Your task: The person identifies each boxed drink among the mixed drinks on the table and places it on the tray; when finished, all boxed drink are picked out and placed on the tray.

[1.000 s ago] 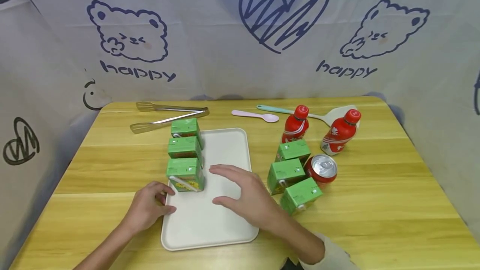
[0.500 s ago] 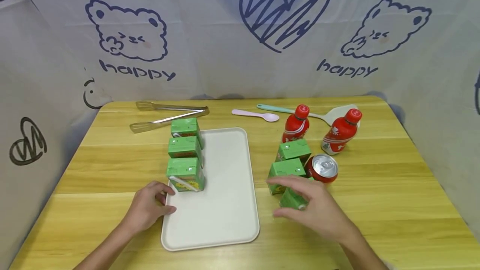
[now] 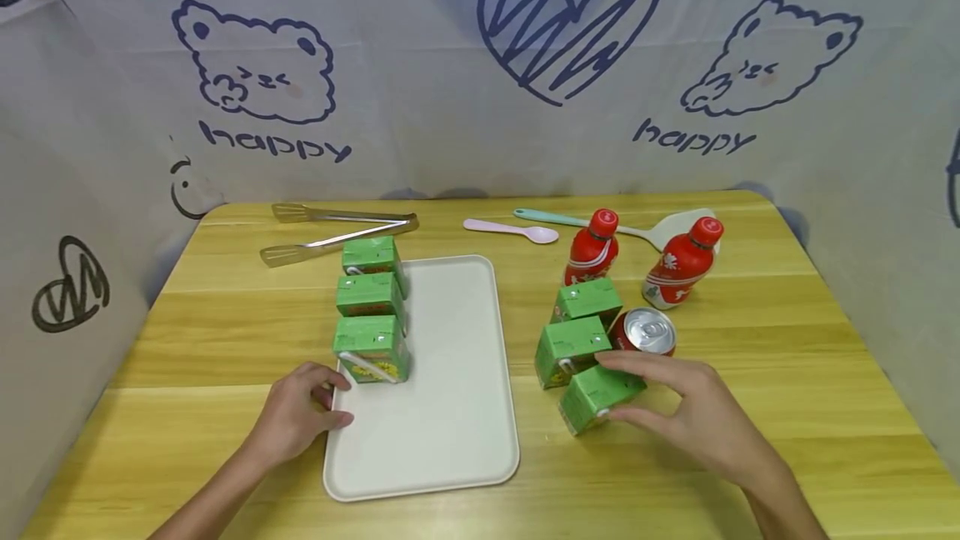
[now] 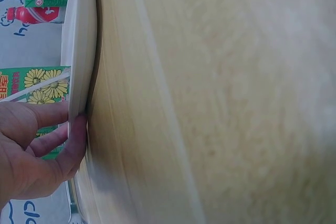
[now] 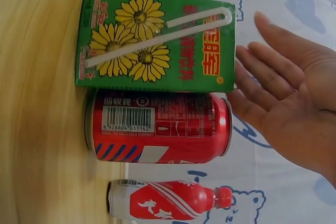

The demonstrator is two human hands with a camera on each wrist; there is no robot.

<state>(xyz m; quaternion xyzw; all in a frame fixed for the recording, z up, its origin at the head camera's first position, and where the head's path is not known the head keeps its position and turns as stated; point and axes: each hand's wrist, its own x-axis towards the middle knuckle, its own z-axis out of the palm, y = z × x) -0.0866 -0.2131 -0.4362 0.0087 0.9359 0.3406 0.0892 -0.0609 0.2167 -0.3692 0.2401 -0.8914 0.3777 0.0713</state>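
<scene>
My left hand [image 3: 292, 411] holds the left rim of the white tray [image 3: 420, 448]; in the left wrist view its fingertips [image 4: 77, 124] sit at the tray's edge. Three green juice cartons [image 3: 369, 357] with straws stand in a row along the tray's left side. My right hand [image 3: 697, 415] is spread at the nearest carton of a second group, a green juice carton [image 3: 596, 398], thumb and index finger at its top. In the right wrist view, that carton [image 5: 157, 45] shows yellow flowers, and the fingers lie just beyond its top, not curled round it.
Behind that carton are two more green cartons [image 3: 573, 344], a red cola can [image 3: 648, 332] and two red bottles [image 3: 592, 252]. Metal tongs [image 3: 337, 232], a pink spoon [image 3: 517, 230] and a spatula [image 3: 667, 227] lie along the table's back. A printed cloth [image 3: 435, 107] hangs behind.
My right hand has moved right, from above the tray to the nearest carton of the right-hand group. The left hand has stayed at the tray's rim.
</scene>
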